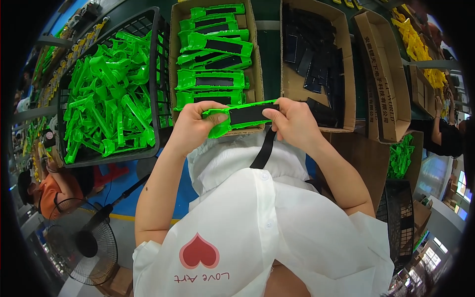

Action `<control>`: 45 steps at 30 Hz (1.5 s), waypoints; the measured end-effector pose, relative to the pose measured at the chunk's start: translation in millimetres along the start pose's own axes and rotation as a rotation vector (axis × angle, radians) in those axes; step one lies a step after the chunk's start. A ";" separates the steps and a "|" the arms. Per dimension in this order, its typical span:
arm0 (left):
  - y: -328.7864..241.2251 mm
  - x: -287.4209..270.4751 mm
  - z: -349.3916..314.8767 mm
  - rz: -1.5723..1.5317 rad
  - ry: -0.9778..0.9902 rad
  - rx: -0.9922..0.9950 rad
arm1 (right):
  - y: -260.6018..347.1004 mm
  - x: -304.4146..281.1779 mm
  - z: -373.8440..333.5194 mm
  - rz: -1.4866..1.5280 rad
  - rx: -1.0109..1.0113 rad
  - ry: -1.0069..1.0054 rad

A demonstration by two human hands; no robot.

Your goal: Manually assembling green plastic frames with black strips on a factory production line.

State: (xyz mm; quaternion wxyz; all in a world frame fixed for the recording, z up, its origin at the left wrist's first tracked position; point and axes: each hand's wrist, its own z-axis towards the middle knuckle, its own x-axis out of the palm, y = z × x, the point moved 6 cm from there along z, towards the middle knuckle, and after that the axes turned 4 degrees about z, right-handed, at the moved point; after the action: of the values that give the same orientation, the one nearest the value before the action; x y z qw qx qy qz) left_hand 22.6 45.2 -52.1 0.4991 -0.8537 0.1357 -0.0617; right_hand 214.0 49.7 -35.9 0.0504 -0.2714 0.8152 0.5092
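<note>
Left hand: the left hand (190,126) is closed around the left end of a green plastic housing (232,118), fingers curled over its top edge.
Right hand: the right hand (293,121) grips the housing's right end, thumb pressing on the black insert (250,114) set in its middle.
Piece in hand: held level just above the lap, at the near edge of the boxes, roughly centre frame.
Finished stock: the cardboard box (174,59) at 12 o'clock holds about eight green housings with black inserts already fitted, stacked in a column.
Unfitted stock: the black wire basket (159,74) at 10 o'clock is heaped with bare green parts.
Insert supply: the box of black pieces (341,64) at 1 o'clock looks well stocked.
Progress: judged early to middling; far more bare parts remain than finished ones.
</note>
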 end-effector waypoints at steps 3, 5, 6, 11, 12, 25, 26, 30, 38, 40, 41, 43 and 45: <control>6.7 -1.3 0.4 -0.012 0.005 0.031 | 9.1 -2.9 0.6 -0.752 -0.301 -0.233; 4.1 -3.7 2.5 0.005 0.014 0.068 | 11.4 -11.7 0.9 -0.655 -0.227 -0.298; 1.5 -5.3 3.1 0.024 0.018 0.101 | 7.7 -15.9 2.9 -0.530 -0.286 -0.360; 3.7 -0.5 -1.3 -0.150 0.100 0.074 | -14.6 -3.4 7.6 0.263 0.068 0.094; 2.8 1.1 -4.0 -0.025 0.062 0.075 | -14.9 -3.3 6.4 0.270 0.035 0.067; -41.2 43.8 8.0 0.836 0.021 0.274 | -13.4 14.3 11.4 0.197 -0.209 0.009; -38.8 47.4 8.8 0.748 -0.031 0.359 | -10.1 17.1 7.2 0.237 -0.300 0.029; -41.4 58.6 15.2 0.819 -0.048 0.439 | -24.0 18.9 10.2 0.340 -0.329 0.011; -56.8 -15.1 114.9 1.662 -0.342 0.680 | -47.3 -62.9 34.5 -0.136 -0.201 -0.414; -33.7 -38.7 135.3 1.761 -0.374 0.475 | -75.2 -97.4 42.4 -0.457 0.035 -0.511; -33.7 -39.9 138.2 1.743 -0.387 0.269 | -83.1 -109.7 42.8 -0.582 0.087 -0.549; -30.1 -39.8 130.5 1.709 -0.399 0.095 | -87.3 -123.8 50.2 -0.702 0.066 -0.679; -20.2 -38.3 119.6 1.624 -0.389 0.098 | -83.7 -129.5 64.6 -0.705 -0.011 -0.782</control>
State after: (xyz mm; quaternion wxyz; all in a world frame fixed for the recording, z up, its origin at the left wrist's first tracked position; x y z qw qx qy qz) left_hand 18.3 165.8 -92.5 0.4392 -0.4631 0.6173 0.4600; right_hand 352.6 127.7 -87.5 0.5178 -0.3191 0.5920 0.5289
